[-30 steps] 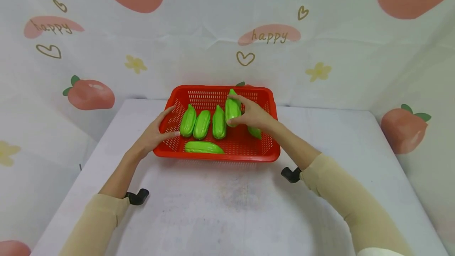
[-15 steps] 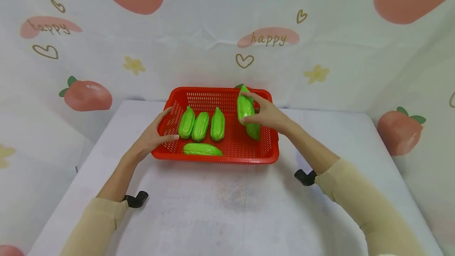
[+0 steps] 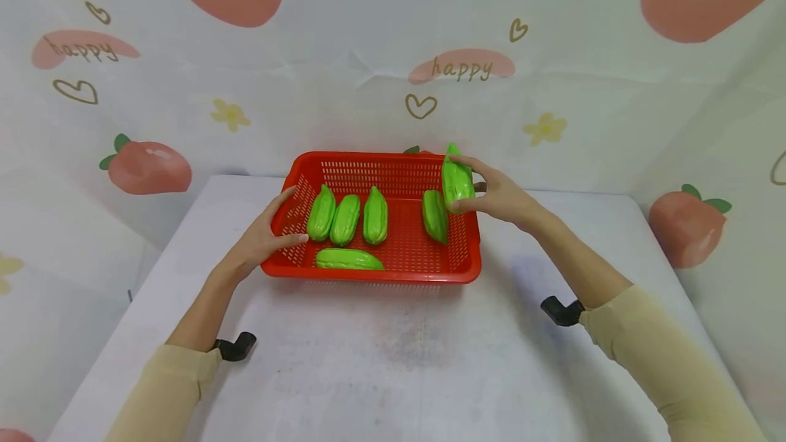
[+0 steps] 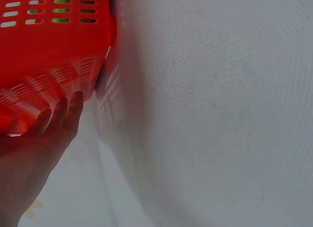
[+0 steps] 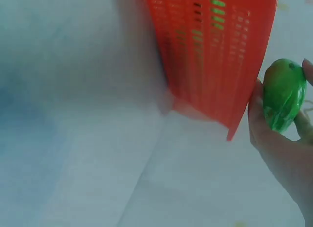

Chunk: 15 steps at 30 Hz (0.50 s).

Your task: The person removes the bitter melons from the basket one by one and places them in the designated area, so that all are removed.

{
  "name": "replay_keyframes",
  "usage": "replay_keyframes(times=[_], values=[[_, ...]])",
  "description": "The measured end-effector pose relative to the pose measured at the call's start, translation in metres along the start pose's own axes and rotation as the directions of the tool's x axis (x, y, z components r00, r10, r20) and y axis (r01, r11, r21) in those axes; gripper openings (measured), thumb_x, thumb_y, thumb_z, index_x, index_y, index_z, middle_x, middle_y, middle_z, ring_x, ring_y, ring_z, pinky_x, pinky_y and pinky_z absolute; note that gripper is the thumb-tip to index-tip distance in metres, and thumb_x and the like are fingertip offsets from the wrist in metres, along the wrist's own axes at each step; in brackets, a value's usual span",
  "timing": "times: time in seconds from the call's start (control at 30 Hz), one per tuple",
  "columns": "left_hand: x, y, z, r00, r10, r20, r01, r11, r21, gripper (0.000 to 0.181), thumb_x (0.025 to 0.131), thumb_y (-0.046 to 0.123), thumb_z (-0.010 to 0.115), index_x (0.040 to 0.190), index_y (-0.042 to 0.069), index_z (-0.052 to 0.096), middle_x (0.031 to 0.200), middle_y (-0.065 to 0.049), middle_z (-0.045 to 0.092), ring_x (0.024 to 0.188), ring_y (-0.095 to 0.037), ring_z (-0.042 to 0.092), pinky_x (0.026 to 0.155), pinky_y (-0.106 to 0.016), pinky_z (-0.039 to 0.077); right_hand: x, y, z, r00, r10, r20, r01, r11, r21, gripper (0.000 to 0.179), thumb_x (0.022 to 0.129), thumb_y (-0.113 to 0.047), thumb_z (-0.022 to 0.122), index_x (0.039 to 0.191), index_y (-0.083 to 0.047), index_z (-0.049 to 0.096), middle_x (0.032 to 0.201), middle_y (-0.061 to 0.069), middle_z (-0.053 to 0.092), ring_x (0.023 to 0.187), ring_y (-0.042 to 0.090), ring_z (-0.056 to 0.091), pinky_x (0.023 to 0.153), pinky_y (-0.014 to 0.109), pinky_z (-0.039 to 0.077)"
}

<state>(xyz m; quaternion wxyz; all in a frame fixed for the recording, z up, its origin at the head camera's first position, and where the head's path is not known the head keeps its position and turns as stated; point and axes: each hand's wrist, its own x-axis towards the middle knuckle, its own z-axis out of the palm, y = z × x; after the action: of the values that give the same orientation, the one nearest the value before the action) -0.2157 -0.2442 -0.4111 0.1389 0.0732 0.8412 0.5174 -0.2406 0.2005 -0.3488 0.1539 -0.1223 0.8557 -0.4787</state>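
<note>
A red plastic basket [image 3: 405, 275] with slotted walls stands on the table. My left hand [image 3: 258, 234] holds its left side, thumb over the rim and the other fingers along the outer wall; the left wrist view shows these fingertips [image 4: 76, 102] against the slots. Between thumb and fingers my right hand [image 3: 500, 193] holds a shiny green ridged gourd [image 3: 457, 179], raised at the basket's right rim with its pointed end up. In the right wrist view, this gourd [image 5: 283, 92] is just beyond the basket wall [image 5: 210, 56].
Inside the basket, several similar gourds lie on the bottom: a row at the left [image 3: 345, 220], one crosswise at the front [image 3: 350, 259], one near the right wall [image 3: 434, 217]. A white cloth with printed fruit hangs behind the table [image 3: 368, 346].
My right hand has carried the held gourd rightward from over the basket's middle right to its right rim, uncovering the gourd beneath. The left hand keeps its place on the basket.
</note>
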Motion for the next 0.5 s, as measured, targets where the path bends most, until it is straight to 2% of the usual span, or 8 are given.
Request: replay_keyframes(times=[0.3, 0.5], values=[[0.000, -0.001, 0.000, 1.000, 0.003, 0.008, -0.003, 0.999, -0.034, 0.092, 0.090, 0.024, 0.072, 0.159, 0.038, 0.013, 0.157, -0.013, 0.025, 0.127, -0.038, 0.044, 0.082, -0.023, 0.053, -0.011, 0.009, -0.014, 1.000, 0.001, -0.003, -0.001, 1.000, -0.012, 0.082, 0.086, -0.025, 0.078, 0.154, -0.036, 0.033, 0.154, 0.004, 0.033, 0.132, 0.040, 0.044, 0.099, 0.062, 0.042], [0.000, -0.002, -0.001, 1.000, 0.005, 0.005, -0.005, 1.000, -0.021, 0.092, 0.090, 0.026, 0.073, 0.158, 0.039, 0.013, 0.158, -0.012, 0.024, 0.127, -0.037, 0.044, 0.084, -0.027, 0.053, -0.014, 0.015, -0.020, 1.000, -0.005, -0.011, 0.005, 1.000, -0.008, 0.082, 0.086, -0.025, 0.078, 0.154, -0.036, 0.033, 0.157, 0.002, 0.028, 0.134, 0.041, 0.043, 0.099, 0.060, 0.042]])
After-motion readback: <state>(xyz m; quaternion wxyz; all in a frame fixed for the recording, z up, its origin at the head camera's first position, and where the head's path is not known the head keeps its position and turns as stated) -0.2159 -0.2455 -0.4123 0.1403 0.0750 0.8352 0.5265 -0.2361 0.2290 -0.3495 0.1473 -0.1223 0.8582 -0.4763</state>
